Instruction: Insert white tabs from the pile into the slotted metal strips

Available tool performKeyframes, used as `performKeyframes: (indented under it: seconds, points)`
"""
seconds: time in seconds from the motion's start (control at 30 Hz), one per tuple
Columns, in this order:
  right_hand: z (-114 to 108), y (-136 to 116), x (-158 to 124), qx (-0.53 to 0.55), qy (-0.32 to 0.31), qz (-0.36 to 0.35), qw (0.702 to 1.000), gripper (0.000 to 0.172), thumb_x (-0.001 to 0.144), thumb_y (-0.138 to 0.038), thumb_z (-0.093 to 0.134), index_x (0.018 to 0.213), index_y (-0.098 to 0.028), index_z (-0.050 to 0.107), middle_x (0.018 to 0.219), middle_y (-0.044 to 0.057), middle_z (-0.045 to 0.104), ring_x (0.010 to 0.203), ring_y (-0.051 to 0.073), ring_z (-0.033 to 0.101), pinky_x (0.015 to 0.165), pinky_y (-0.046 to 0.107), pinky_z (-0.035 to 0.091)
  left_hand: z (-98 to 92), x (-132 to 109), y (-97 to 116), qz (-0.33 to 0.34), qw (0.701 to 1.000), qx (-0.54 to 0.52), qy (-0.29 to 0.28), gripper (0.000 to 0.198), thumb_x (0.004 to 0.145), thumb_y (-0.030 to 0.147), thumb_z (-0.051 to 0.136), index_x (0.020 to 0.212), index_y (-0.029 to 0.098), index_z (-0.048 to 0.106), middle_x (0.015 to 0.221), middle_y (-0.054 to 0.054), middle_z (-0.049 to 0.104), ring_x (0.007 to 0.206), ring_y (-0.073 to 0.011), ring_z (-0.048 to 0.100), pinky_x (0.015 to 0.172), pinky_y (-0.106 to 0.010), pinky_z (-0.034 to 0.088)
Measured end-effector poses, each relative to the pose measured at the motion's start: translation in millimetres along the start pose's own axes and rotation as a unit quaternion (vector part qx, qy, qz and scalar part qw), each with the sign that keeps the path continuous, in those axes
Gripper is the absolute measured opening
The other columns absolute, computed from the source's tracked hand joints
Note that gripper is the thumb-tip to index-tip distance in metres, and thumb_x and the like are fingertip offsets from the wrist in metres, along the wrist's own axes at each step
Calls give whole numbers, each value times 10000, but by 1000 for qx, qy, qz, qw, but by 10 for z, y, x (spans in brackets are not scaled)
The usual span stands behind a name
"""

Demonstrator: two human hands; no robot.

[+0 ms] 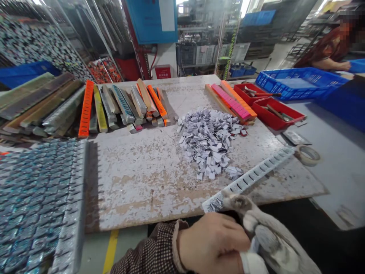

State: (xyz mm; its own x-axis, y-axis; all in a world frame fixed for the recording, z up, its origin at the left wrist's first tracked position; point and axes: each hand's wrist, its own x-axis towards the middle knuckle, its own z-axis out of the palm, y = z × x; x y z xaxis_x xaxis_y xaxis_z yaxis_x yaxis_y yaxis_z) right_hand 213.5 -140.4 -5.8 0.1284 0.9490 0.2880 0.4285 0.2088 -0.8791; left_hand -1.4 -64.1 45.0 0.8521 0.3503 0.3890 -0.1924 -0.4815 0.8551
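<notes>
A pale slotted strip lies slantwise over the table's front right edge. My right hand, in a dirty light glove, is at the strip's near end with its fingers curled. My left hand, bare with a white wrap on one finger, is closed and touches the gloved fingers; a small whitish thing shows between the hands, too unclear to name. Beyond the strip a heap of small white-grey pieces is spread on the worn table.
Stacked slotted blocks fill the left front. Bars, some orange, line the back left. Pink and orange bars, red bins, a blue crate and a tape roll stand right. A person is at far right.
</notes>
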Motion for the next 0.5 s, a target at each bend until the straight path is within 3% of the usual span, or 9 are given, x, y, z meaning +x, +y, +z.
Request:
performKeyframes:
  seconds: [0.07, 0.13, 0.2, 0.27, 0.4, 0.5]
  points:
    - [-18, -20, -13, -9, 11, -8, 1000, 294, 1003, -473, 634, 1142, -220, 688, 1067, 57, 728, 902, 195, 717, 765, 353, 636, 15, 7, 16, 8, 1000, -22, -14, 395, 1052, 360, 470, 683, 232, 415, 640, -7, 553, 633, -137, 556, 652, -245, 470]
    - [-6, -79, -30, -21, 32, -16, 999, 257, 989, -444, 650, 1142, -243, 695, 1112, 54, 732, 963, 228, 722, 819, 376, 644, 35, -5, -25, -50, 997, 37, 50, 404, 1042, 370, 509, 672, 220, 454, 632, -1, 550, 621, -136, 540, 620, -247, 450]
    - [33, -163, -25, -37, 52, -28, 998, 159, 967, -390, 662, 1084, -294, 708, 1152, 46, 736, 1046, 277, 721, 866, 383, 653, 59, -26, -90, -130, 972, 140, 137, 444, 1017, 400, 574, 636, 209, 447, 620, 2, 538, 609, -139, 514, 593, -256, 410]
    - [90, -233, 13, -52, 58, -43, 996, 127, 976, -340, 625, 1072, -295, 695, 1204, 56, 725, 1062, 281, 724, 867, 369, 661, 85, -43, -131, -169, 949, 204, 170, 449, 1009, 399, 592, 635, 201, 444, 639, -6, 554, 625, -145, 510, 591, -258, 380]
    - [189, -233, 107, -6, -14, -83, 996, 178, 1007, -384, 556, 1127, -319, 670, 1060, 43, 756, 820, 230, 751, 669, 305, 672, 131, -54, -121, -97, 980, 140, 105, 432, 1048, 406, 490, 668, 209, 429, 647, -5, 545, 609, -138, 473, 594, -258, 372]
    - [182, -161, 125, 24, -60, -76, 995, 265, 1018, -383, 532, 1260, -322, 621, 1032, 43, 757, 798, 235, 748, 652, 321, 672, 110, -53, -149, -56, 989, 114, 80, 439, 1043, 426, 490, 664, 214, 429, 629, 3, 529, 596, -135, 465, 603, -263, 388]
